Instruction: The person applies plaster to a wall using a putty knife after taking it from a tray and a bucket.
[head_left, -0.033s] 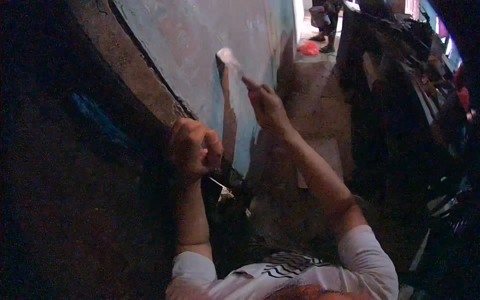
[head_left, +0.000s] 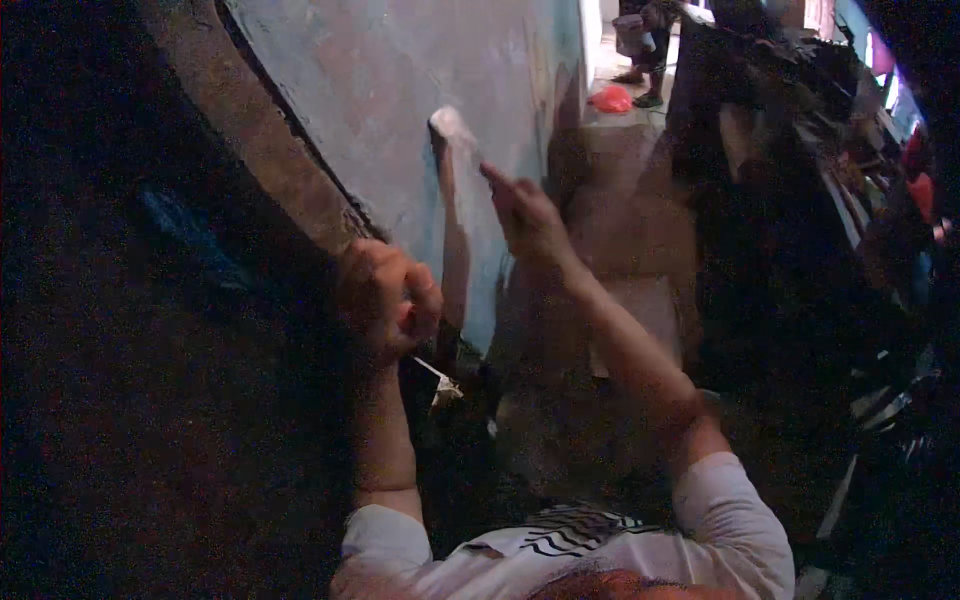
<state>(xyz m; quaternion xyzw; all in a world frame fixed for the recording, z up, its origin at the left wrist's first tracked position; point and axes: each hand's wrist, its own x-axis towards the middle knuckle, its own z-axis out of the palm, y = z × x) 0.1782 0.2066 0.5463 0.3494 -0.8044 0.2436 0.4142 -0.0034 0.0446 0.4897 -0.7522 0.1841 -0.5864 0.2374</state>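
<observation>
My right hand (head_left: 532, 218) is closed round the dark handle of a hand tool with a pale, blurred head (head_left: 450, 130). Whether that head is a brush or a blade, I cannot tell. It lies at the pale grey-blue wall (head_left: 400, 90), casting a dark shadow below it. My left hand (head_left: 390, 295) is curled shut beside the wall's lower edge, near the end of a brown ledge (head_left: 270, 150). What it holds, if anything, is hidden by the fingers. Just below it show a thin white strip and a small pale scrap (head_left: 446, 390).
Brown floor (head_left: 640, 220) runs away along the wall to a bright doorway, where a person (head_left: 655, 50) stands by a red bag (head_left: 612, 99), a bucket (head_left: 630, 35) at hand. Dark, piled clutter (head_left: 800, 150) lines the right side. Deep shadow covers the left.
The tool's head and my right hand have shifted slightly down and left. My left hand keeps nearly the same place and stays curled. The whole view has tilted a little.
</observation>
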